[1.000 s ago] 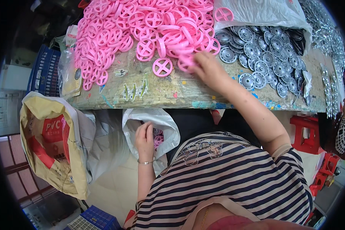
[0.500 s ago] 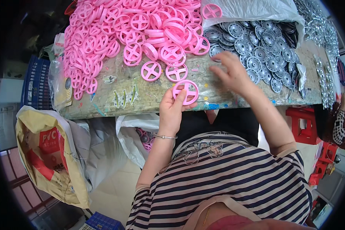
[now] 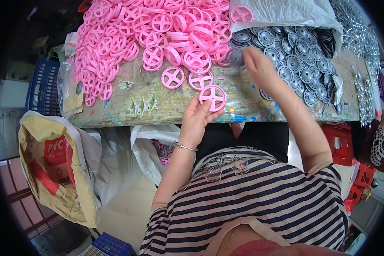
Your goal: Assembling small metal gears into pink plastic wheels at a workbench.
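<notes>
My left hand (image 3: 195, 121) pinches a pink four-spoked plastic wheel (image 3: 213, 97) by its lower left edge, thumb on top, close to the table's front edge. To the right, my right hand (image 3: 260, 70) is closed on a grey wheel disc (image 3: 235, 59), smeared by motion, held by its right side at the border between the two piles. Beyond my left hand spreads a large heap of pink wheels (image 3: 162, 25), a few of them lying loose nearest me. Right of my right hand lies a pile of grey wheel discs (image 3: 293, 62).
A white plastic sack (image 3: 286, 13) lies behind the grey discs, with one pink wheel on it. Silver tinsel (image 3: 357, 30) hangs at the table's right end. An open yellow paper sack (image 3: 87, 200) and a white bag (image 3: 147, 160) stand below the table, red stools (image 3: 339, 143) to the right.
My right hand has closed and lifted a grey disc, moving slightly up. My left hand, still holding the pink wheel, has shifted a little right; the whole view has moved slightly too.
</notes>
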A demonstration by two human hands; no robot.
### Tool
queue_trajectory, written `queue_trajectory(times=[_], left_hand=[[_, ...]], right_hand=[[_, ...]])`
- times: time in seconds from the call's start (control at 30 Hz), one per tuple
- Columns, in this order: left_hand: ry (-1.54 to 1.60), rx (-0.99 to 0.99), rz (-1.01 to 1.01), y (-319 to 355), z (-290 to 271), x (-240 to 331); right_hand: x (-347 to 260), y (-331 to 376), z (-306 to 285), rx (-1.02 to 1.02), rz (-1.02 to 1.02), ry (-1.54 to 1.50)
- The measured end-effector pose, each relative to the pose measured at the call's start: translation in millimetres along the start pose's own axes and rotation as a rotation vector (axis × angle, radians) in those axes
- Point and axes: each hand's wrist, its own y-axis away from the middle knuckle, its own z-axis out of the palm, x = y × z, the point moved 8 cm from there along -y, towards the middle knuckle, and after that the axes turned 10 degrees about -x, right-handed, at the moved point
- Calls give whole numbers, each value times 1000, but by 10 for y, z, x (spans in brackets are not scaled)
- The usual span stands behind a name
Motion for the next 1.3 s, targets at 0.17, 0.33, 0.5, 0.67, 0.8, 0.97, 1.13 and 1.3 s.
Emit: queue_trajectory(times=[0.17, 0.33, 0.5, 0.67, 0.8, 0.97, 1.13, 1.3], left_hand=[[-11, -29, 26, 5, 61, 3], [-42, -51, 50, 26, 65, 4], [-90, -71, 42, 38, 114, 27], [-17, -48, 68, 42, 88, 26], [2, -57, 72, 42, 60, 12], [-119, -81, 126, 53, 46, 7], [-195, -45, 145, 58, 93, 3], [-171, 38, 197, 135, 27, -3]], right_hand=[[-496, 535, 546, -143, 10, -246], [-474, 552, 504, -68, 17, -230], [-317, 611, 803, -428, 238, -577], [-535, 578, 637, -265, 0, -229], [-533, 548, 601, -275, 23, -280], [-399, 570, 718, -438, 345, -714], [-271, 634, 861, -424, 380, -725], [-479, 685, 809, -321, 264, -658]])
